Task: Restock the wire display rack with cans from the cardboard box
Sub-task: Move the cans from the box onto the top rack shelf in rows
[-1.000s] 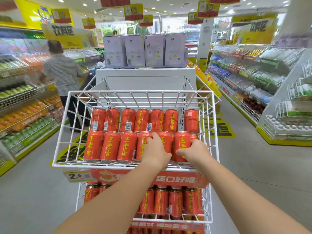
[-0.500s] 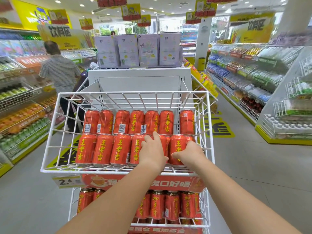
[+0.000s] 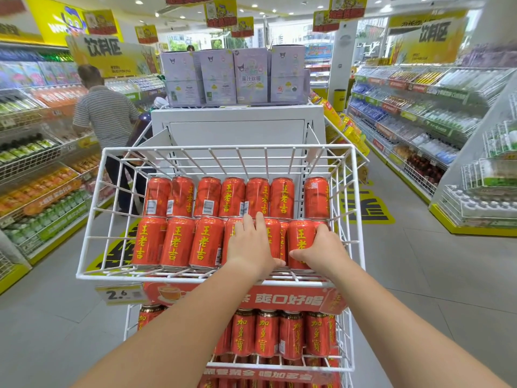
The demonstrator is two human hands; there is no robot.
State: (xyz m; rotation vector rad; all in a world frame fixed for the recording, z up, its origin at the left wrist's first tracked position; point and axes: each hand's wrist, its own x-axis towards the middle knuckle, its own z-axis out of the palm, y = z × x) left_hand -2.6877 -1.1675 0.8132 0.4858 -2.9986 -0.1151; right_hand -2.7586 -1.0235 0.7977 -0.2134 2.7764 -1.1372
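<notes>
The white wire rack (image 3: 92, 242) stands right in front of me. Its top basket holds two rows of upright red cans (image 3: 177, 242). My left hand (image 3: 250, 249) lies over a front-row red can (image 3: 272, 236), fingers reaching its top rim and thumb hooked round its lower right. My right hand (image 3: 321, 252) grips the neighbouring front-row can (image 3: 300, 240) near the basket's right end, thumb on its face and fingers round its right side. A lower tier (image 3: 279, 365) holds more red cans. The cardboard box is not in view.
A person in a striped shirt (image 3: 105, 116) stands at the left shelves, behind the rack. Purple boxes (image 3: 237, 77) sit on a white cabinet (image 3: 237, 135) just beyond the basket. Stocked shelving (image 3: 419, 116) lines the right aisle; a price tag (image 3: 120, 294) hangs under the basket.
Both hands have stayed on the right front-row cans. My right hand has slid from the can's top down round its side, and my left fingers have stretched up over its can.
</notes>
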